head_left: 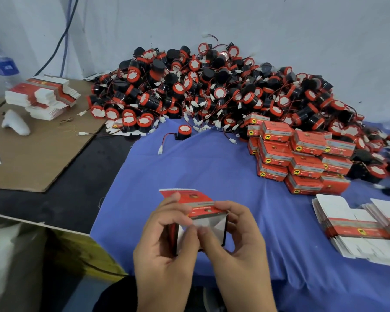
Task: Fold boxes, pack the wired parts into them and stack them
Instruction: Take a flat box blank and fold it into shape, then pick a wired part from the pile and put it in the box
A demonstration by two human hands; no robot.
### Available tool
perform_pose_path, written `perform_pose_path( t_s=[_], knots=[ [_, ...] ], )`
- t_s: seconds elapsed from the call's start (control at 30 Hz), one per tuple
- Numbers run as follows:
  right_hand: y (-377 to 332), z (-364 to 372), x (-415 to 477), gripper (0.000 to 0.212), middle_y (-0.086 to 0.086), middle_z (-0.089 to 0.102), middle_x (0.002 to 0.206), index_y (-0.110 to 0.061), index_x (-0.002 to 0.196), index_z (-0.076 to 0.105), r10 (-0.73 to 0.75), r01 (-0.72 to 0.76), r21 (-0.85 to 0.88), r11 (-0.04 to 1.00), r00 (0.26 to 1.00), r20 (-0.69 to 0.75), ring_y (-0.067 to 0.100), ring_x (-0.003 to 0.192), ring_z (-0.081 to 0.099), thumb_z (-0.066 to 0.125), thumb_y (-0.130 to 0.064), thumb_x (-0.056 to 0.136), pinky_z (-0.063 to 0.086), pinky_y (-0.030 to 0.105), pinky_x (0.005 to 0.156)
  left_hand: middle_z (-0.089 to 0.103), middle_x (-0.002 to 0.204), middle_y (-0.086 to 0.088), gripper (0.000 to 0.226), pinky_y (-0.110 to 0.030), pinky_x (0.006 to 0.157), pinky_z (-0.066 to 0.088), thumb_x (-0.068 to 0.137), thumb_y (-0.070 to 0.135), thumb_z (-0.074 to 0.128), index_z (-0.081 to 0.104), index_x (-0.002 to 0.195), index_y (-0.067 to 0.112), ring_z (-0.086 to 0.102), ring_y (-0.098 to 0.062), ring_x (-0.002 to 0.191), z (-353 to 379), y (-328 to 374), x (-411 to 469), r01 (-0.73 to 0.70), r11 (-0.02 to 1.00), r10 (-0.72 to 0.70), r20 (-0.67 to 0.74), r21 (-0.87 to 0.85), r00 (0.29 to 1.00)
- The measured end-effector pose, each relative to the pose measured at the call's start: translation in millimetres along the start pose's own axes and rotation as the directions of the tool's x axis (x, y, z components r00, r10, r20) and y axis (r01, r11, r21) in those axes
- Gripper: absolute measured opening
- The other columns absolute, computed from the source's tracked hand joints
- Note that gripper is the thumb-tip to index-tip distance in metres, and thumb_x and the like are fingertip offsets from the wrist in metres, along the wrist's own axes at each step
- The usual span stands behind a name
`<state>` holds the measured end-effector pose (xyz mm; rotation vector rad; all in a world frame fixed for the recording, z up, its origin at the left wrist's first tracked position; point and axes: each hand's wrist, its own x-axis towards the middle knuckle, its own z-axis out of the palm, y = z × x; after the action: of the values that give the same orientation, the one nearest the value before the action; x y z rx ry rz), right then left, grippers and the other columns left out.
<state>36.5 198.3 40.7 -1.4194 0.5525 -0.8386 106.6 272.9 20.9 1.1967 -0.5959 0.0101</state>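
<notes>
Head view: at six o'clock your left hand (164,239) and right hand (236,242) both grip a red box (198,204), thumbs on its white end flaps. Flat boxes (358,224) lie at three o'clock, packed boxes (302,154) at two, wired parts (212,86) heaped at twelve.

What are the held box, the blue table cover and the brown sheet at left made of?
Held box: thin printed card, likely; red outside, white inside, creased flaps. Blue cover: matte cloth; wrinkles, loose threads at its edge. Brown sheet: cardboard, apparently; flat, matte, stiff cut edges.
</notes>
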Motion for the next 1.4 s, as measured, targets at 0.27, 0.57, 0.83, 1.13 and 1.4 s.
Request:
perform_pose_path(
  t_s=[0.27, 0.57, 0.83, 1.13, 1.4],
  knots=[
    [7.9, 7.7, -1.7, 0.073, 0.010, 0.072, 0.119, -0.037, 0.128, 0.061, 0.286, -0.256, 0.484, 0.837, 0.958, 0.011, 0.025, 0.110, 0.070, 0.086, -0.011, 0.064, 0.059, 0.038, 0.087, 0.072, 0.109, -0.004, 0.031, -0.021, 0.080, 0.057, 0.078, 0.002, 0.082, 0.071, 0.097, 0.024, 0.066, -0.017, 0.115, -1.2, 6.8, 1.7, 0.126, 0.988, -0.131, -0.062, -0.085, 0.989],
    [3.7, -4.8, 4.2, 0.039, 0.011, 0.078, 0.090, -0.020, 0.095, 0.078, 0.077, -0.117, 0.243, 0.963, 0.983, 0.165, 0.020, 0.081, 0.075, 0.089, -0.030, 0.059, 0.057, 0.027, 0.068, 0.071, 0.112, 0.016, 0.029, -0.020, 0.078, 0.058, 0.084, 0.062, 0.064, 0.065, 0.110, 0.050, 0.069, -0.005, 0.106, -16.0, 11.2, 9.5, 0.409, 0.906, -0.423, 0.234, 0.110, 0.875],
    [8.1, -16.8, 32.8, 0.066, -0.012, 0.057, 0.129, -0.040, 0.118, 0.060, -0.486, 0.589, -0.753, 0.293, 0.770, 0.413, 0.014, 0.131, 0.045, 0.090, -0.031, 0.059, 0.029, 0.045, 0.114, 0.065, 0.124, 0.021, 0.068, -0.018, 0.087, 0.055, 0.058, 0.056, 0.085, 0.058, 0.121, 0.058, 0.064, -0.005, 0.114, -26.1, -12.1, 54.7, 0.192, 0.955, -0.274, 0.430, 0.226, 0.860],
    [83.3, -32.0, 41.6, 0.047, -0.022, 0.073, 0.102, -0.039, 0.106, 0.067, -0.069, 0.055, -0.461, 0.886, 0.997, -0.014, 0.002, 0.101, 0.069, 0.082, -0.003, 0.079, 0.053, 0.015, 0.085, 0.023, 0.160, 0.025, 0.061, -0.033, 0.122, 0.019, 0.092, 0.066, 0.050, 0.032, 0.147, 0.049, 0.012, -0.004, 0.150, -37.3, -100.1, 53.7, -0.144, 0.516, -0.441, 0.406, 0.844, 0.800],
    [98.1, -51.8, 36.6, 0.066, -0.015, 0.075, 0.106, -0.042, 0.114, 0.066, 0.132, -0.104, -0.461, 0.881, 0.991, 0.027, 0.002, 0.102, 0.070, 0.092, -0.005, 0.065, 0.052, 0.015, 0.087, 0.031, 0.149, 0.035, 0.078, -0.019, 0.116, 0.014, 0.079, 0.074, 0.060, 0.033, 0.148, 0.049, 0.022, 0.007, 0.144, -46.7, -110.1, 47.7, -0.113, 0.554, -0.468, 0.421, 0.825, 0.777]
  ],
)
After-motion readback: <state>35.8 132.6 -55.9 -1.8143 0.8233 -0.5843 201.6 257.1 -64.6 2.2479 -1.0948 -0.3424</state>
